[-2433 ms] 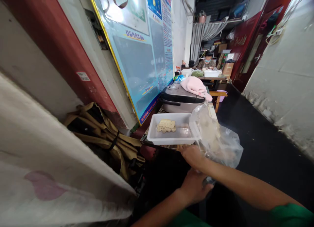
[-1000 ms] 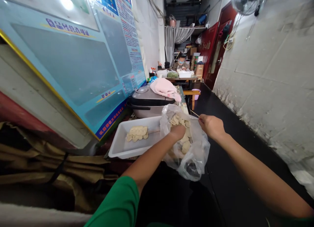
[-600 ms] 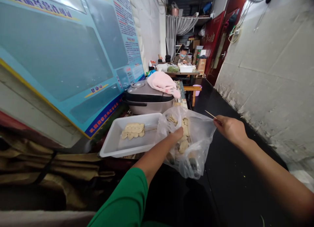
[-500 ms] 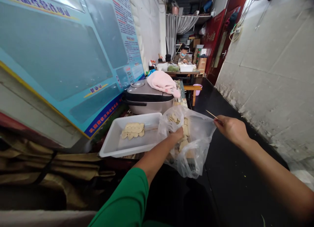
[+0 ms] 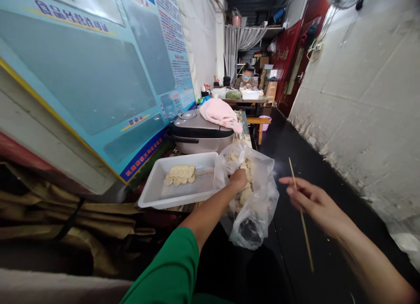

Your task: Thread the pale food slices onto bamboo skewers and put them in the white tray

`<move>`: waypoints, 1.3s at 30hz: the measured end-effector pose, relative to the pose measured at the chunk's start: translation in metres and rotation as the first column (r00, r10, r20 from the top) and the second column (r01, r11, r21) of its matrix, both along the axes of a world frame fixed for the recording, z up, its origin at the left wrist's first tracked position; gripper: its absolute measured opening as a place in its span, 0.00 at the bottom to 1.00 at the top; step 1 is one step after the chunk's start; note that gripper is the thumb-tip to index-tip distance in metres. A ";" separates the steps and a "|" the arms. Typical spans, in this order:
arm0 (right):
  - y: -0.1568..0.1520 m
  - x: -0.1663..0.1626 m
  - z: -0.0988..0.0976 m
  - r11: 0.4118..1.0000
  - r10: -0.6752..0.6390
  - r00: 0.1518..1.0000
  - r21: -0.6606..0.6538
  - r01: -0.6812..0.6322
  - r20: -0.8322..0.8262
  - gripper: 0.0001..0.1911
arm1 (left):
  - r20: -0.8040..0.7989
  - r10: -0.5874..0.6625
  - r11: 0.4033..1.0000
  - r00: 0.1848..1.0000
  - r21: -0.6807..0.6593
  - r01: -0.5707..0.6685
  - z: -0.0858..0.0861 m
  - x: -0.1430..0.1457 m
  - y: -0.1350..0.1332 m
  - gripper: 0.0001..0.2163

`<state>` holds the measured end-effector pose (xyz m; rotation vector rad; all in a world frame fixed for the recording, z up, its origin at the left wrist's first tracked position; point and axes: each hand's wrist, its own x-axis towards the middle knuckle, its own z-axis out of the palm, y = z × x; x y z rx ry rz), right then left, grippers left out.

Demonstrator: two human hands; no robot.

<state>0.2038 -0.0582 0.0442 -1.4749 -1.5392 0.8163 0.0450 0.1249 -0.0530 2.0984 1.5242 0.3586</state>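
My left hand [image 5: 238,179] is closed on the rim of a clear plastic bag [image 5: 254,207] filled with pale round slices [image 5: 245,194]. The bag hangs off the table's near end. My right hand [image 5: 310,202] is off to the right, apart from the bag, with a thin bamboo skewer [image 5: 300,212] pinched between its fingers; the stick points up and down. To the left of the bag a white rectangular tray [image 5: 157,194] holds one skewer threaded with the same slices [image 5: 180,174].
A silver rice cooker [image 5: 200,133] with a pink cloth [image 5: 218,113] on it stands behind the tray. A blue notice board [image 5: 98,76] lines the left wall, brown fabric [image 5: 75,216] lies below it. A seated person [image 5: 247,78] works at a far table. Dark floor runs on the right.
My right hand let go of the bag's right edge and pulled back toward me, swinging the skewer upright. The bag sagged and narrowed, held by my left hand alone.
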 end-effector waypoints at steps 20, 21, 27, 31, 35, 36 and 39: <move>-0.096 -0.157 -0.064 0.967 0.173 0.928 -0.122 -0.224 -0.329 0.23 | 0.876 0.445 0.880 0.186 -0.467 0.092 0.029 -0.182 -0.184 0.15; -0.099 -0.158 -0.064 0.965 0.180 0.934 -0.130 -0.228 -0.308 0.22 | 0.875 0.443 0.881 0.196 -0.465 0.085 0.027 -0.188 -0.187 0.14; -0.112 -0.163 -0.068 0.953 0.249 0.949 -0.123 -0.275 -0.195 0.20 | 0.813 0.569 0.810 0.123 -0.580 0.085 0.020 -0.201 -0.202 0.10; -0.117 -0.160 -0.069 0.953 0.250 0.953 -0.128 -0.273 -0.171 0.20 | 0.826 0.560 0.818 0.058 -0.563 0.119 0.017 -0.200 -0.204 0.09; -0.122 -0.156 -0.067 0.954 0.237 0.956 -0.145 -0.263 -0.171 0.19 | 0.836 0.547 0.828 0.034 -0.547 0.123 0.018 -0.196 -0.204 0.10; -0.123 -0.155 -0.066 0.955 0.228 0.958 -0.150 -0.254 -0.171 0.20 | 0.837 0.546 0.829 0.035 -0.546 0.121 0.018 -0.194 -0.205 0.11; -0.125 -0.154 -0.063 0.957 0.213 0.964 -0.164 -0.239 -0.161 0.19 | 0.842 0.537 0.835 0.053 -0.539 0.110 0.020 -0.192 -0.208 0.11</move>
